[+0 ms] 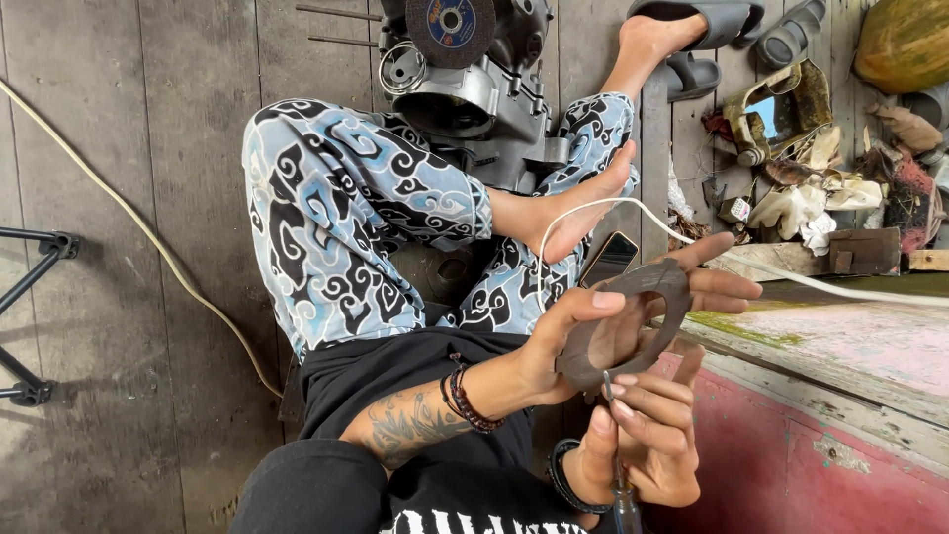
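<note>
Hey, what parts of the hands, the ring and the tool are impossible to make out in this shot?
Head view only:
- Tool: its handle runs off the bottom edge; the right hand wraps the rest, so its kind is unclear.
- Tool tip: too small to tell where it meets the ring.
- Ring's far side: covered by left hand fingers.
- Engine case: top cut off by the upper edge.
- Phone: half hidden behind the foot.

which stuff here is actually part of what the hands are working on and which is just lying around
In use:
- brown ring-shaped plate, held in the left hand
- thin metal tool, held in the right hand, its tip at the ring's lower edge

Lying about:
- engine casing with abrasive disc on top
- phone
- white cable
- sandals
- scrap pile
</note>
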